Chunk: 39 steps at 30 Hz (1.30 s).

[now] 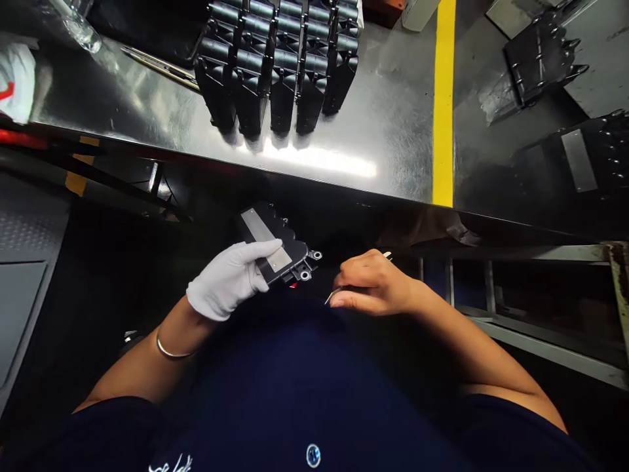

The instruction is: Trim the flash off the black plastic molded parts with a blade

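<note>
My left hand [228,275], in a white glove, is closed around a black moulded plastic part [295,248]. A flat grey metal strip [258,229] runs along the part's face, with the thumb pressing on it. Ringed eyelets stick out from the part's right end. To the right, apart from the part, my bare right hand [376,283] is wrapped round a thin, light-coloured tool [387,255]. One end of the tool shows above the knuckles and a narrow tip by the thumb; the fingers hide its middle, so its exact kind is unclear.
Several black plastic parts [282,72] stand in rows on the shiny metal table [393,124]. Yellow tape [443,105] crosses the tabletop. More black parts [540,59] lie at the right. A white cloth item [17,82] is at far left; a metal frame [550,351] stands below right.
</note>
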{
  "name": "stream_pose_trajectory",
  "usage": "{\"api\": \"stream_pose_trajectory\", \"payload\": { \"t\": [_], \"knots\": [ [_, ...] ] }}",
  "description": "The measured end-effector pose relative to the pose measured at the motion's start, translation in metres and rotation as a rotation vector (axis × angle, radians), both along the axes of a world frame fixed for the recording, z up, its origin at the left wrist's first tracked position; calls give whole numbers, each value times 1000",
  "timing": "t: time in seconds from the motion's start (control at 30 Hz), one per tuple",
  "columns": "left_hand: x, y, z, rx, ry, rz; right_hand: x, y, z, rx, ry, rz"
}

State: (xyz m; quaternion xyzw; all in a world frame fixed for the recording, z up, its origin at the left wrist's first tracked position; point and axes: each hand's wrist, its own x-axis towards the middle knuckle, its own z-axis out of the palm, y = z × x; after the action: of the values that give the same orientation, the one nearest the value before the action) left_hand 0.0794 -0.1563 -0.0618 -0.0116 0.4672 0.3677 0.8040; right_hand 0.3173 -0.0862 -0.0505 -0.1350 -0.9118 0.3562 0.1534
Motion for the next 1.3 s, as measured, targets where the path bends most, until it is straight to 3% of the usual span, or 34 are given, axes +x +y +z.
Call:
{"api": "stream_pose_trajectory", "payload": {
  "t": [0.1, 0.17, 0.23, 0.3, 0.4, 0.47, 0.53, 0.67, 0.77, 0.83, 0.93, 1.0, 1.07, 1.2, 1.3],
  "knots": [
    [5, 6, 4, -77, -99, 3, -3, 0, -1, 168, 129, -137],
    [8, 6, 4, -78, -161, -42, -7, 1, -3, 245, 142, -86],
    [7, 3, 4, 29, -145, -104, -12, 2, -4, 234, 184, -52],
    [4, -2, 4, 229, 4, -185, -17, 2, -6, 172, 268, -152],
    [1, -9, 2, 553, 452, -211, -28, -1, -11, 30, 320, -388],
    [2, -10, -1, 677, 738, -151, -35, -4, -15, -103, 287, -532],
    [4, -8, -6, 683, 871, -96, -42, -6, -21, -298, 245, -643],
    [6, -2, -12, 578, 811, 38, -45, -12, -38, -829, 309, -822],
    [4, 1, -13, 574, 753, 117, -43, -32, -59, -1186, 407, -993],
    [1, 2, -13, 601, 728, 138, -42, -54, -76, -1367, 352, -1048],
    [-2, 3, -15, 665, 699, 162, -41, -85, -93, -1504, 209, -982],
    [-5, 3, -14, 697, 693, 180, -38, -92, -93, -1475, 162, -974],
    [-7, 4, -13, 701, 701, 193, -31, -83, -86, -1365, 176, -1043],
    [-11, 3, -10, 633, 748, 224, -11, -30, -68, -978, 375, -1161],
    [-10, 1, -8, 578, 781, 265, -2, 11, -68, -752, 526, -1251]
  ]
}}
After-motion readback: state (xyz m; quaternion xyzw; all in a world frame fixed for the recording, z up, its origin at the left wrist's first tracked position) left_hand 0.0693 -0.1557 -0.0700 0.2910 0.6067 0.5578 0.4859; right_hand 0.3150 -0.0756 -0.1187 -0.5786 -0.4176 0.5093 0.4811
